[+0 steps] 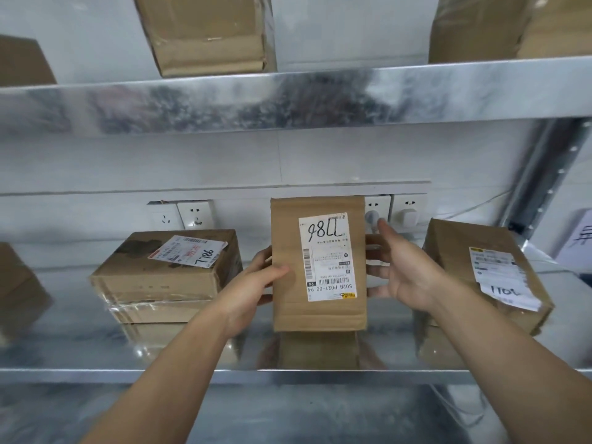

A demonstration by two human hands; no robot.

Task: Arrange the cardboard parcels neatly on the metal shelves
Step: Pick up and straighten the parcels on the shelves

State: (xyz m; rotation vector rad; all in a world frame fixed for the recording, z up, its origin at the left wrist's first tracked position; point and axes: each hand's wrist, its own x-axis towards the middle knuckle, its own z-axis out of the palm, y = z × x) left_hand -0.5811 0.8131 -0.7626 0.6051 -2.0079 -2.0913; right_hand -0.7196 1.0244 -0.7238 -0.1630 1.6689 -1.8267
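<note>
A flat cardboard parcel point(288, 302) with a white label marked 7786 upside down stands upright on the middle metal shelf point(192, 374). My left hand point(253, 283) grips its left edge, thumb across the front and fingers behind. My right hand point(407, 270) is at its right edge, palm towards the parcel and fingers nearly straight against its side. To the left, a labelled box point(166, 277) lies flat on the same shelf. To the right, another labelled box point(455, 248) sits turned at an angle.
A further box point(16, 293) shows at the far left edge. The upper shelf point(288, 97) carries boxes point(205, 33) point(480, 27). Wall sockets point(195, 214) and a white plug point(408, 217) sit behind the parcel. A steel upright point(544, 177) stands at the right.
</note>
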